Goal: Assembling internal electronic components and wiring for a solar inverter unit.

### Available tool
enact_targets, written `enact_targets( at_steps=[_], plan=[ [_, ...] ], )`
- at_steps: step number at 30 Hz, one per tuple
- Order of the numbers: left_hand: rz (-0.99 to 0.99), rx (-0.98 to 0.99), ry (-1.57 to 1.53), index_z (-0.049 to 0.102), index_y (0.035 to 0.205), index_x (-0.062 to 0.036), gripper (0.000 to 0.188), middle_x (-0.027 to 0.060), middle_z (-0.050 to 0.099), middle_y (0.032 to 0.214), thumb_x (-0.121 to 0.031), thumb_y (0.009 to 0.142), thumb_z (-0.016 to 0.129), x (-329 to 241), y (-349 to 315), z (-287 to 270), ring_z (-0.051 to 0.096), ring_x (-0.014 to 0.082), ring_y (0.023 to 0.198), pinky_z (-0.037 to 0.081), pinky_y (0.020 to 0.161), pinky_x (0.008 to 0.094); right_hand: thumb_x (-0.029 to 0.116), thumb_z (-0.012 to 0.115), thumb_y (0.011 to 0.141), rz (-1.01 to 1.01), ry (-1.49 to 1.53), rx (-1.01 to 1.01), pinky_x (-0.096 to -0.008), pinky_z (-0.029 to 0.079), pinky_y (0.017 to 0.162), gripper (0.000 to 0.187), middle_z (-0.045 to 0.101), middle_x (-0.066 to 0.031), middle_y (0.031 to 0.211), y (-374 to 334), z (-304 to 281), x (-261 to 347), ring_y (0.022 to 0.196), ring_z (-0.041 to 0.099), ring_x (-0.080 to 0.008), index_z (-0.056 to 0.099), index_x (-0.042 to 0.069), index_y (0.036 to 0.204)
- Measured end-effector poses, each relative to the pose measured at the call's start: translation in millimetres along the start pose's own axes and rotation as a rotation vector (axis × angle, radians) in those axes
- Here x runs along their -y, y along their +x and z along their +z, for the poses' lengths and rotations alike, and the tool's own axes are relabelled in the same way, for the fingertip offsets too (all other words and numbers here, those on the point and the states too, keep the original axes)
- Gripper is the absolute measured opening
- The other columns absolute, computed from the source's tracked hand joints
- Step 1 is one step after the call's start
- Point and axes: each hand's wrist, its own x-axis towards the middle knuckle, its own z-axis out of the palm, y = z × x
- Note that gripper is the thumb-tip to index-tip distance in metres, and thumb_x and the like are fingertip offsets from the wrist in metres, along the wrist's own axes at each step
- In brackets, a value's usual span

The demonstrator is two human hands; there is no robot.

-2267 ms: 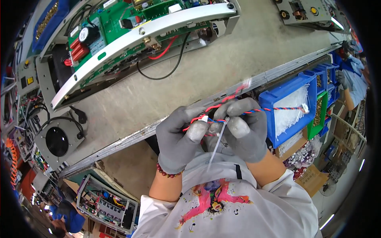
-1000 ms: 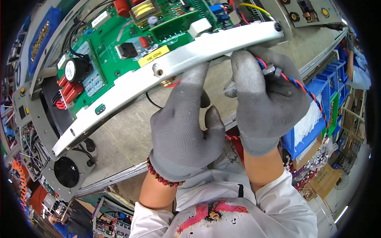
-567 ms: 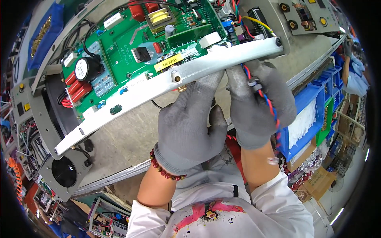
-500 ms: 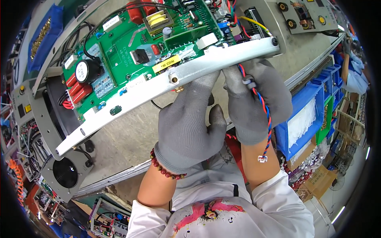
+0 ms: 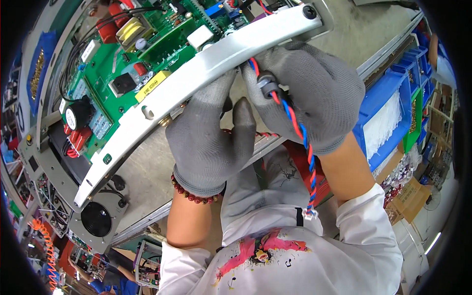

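A white metal panel edge (image 5: pixel 216 64) slants across the bench, attached to a green circuit board (image 5: pixel 162 37). Grey gloves cover both my hands. My left hand (image 5: pixel 206 132) reaches up to the panel's underside; its fingers are bent and the tips partly hidden at the edge, so what they grip does not show. Close beside it, my right hand (image 5: pixel 309 93) is closed at the twisted red and blue wires (image 5: pixel 296 123), which come out from under the panel. A grey cable clip (image 5: pixel 268 84) sits on these wires by my right fingers. Their white plug (image 5: pixel 309 214) hangs free over my lap.
Blue bins (image 5: pixel 381 123), one filled with white strips, stand right of the bench. A green bin (image 5: pixel 414 120) lies beyond. A grey plate with a round black fan (image 5: pixel 96 219) stands at the bench's left edge. A blue tray of brass parts (image 5: pixel 38 76) is far left.
The panel and board have shifted left and up in view. Both hands have moved left with them, staying at the panel edge. The wires' hanging plug is lower.
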Motion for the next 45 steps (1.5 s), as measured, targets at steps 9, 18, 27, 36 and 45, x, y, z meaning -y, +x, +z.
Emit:
enact_targets(
  at_steps=[9, 18, 27, 36, 45],
  plan=[
    [0.108, -0.021, 0.133, 0.059, 0.125, -0.0056, 0.052, 0.0134, 0.069, 0.088, 0.001, 0.074, 0.066, 3.1, 8.5, 0.1, 0.066, 0.0266, 0.066, 0.054, 0.065, 0.0349, 0.010, 0.075, 0.059, 0.018, -0.043, 0.233, -0.0388, 0.050, 0.055, 0.038, 0.064, -0.0129, 0.074, 3.4, -10.2, 3.1, 0.061, 0.062, -0.0318, 0.069, 0.010, 0.097],
    [-0.007, -0.019, -0.018, 0.056, 0.126, -0.0011, 0.053, 0.0139, 0.067, 0.083, 0.002, 0.074, 0.066, 1.5, 5.5, 6.1, 0.066, 0.0253, 0.064, 0.053, 0.059, 0.0328, 0.006, 0.073, 0.072, 0.223, 0.134, -0.036, -0.0321, 0.054, 0.065, 0.027, 0.069, -0.0125, 0.082, -6.2, 11.6, 20.2, 0.071, 0.068, -0.0274, 0.070, 0.008, 0.098],
    [0.140, -0.079, 0.117, 0.058, 0.122, -0.0036, 0.047, 0.0095, 0.064, 0.072, -0.001, 0.075, 0.068, 11.9, 7.5, 9.2, 0.062, 0.0212, 0.056, 0.050, 0.053, 0.0311, 0.002, 0.071, 0.074, 0.389, 0.316, -0.015, -0.0311, 0.053, 0.068, 0.023, 0.070, -0.0135, 0.086, -10.8, 7.2, 12.2, 0.078, 0.069, -0.0247, 0.071, 0.005, 0.097],
    [0.101, 0.103, 0.274, 0.058, 0.119, -0.0051, 0.044, 0.0109, 0.068, 0.080, -0.003, 0.077, 0.069, 16.7, 3.5, -3.7, 0.066, 0.0192, 0.056, 0.053, 0.054, 0.0299, 0.011, 0.068, 0.080, 0.232, 0.207, -0.068, -0.0356, 0.053, 0.067, 0.022, 0.068, -0.0133, 0.089, -18.6, 20.2, 9.0, 0.075, 0.066, -0.0326, 0.070, 0.006, 0.102],
    [-0.129, 0.149, 0.179, 0.050, 0.124, 0.0007, 0.050, 0.0134, 0.064, 0.093, -0.001, 0.078, 0.067, 25.8, -7.5, -8.1, 0.064, 0.0206, 0.069, 0.053, 0.068, 0.0296, 0.010, 0.061, 0.085, 0.920, 0.881, -0.497, -0.0298, 0.050, 0.062, 0.018, 0.067, -0.0116, 0.082, -19.8, 44.5, 44.4, 0.069, 0.065, -0.0171, 0.063, -0.002, 0.099]
  ],
)
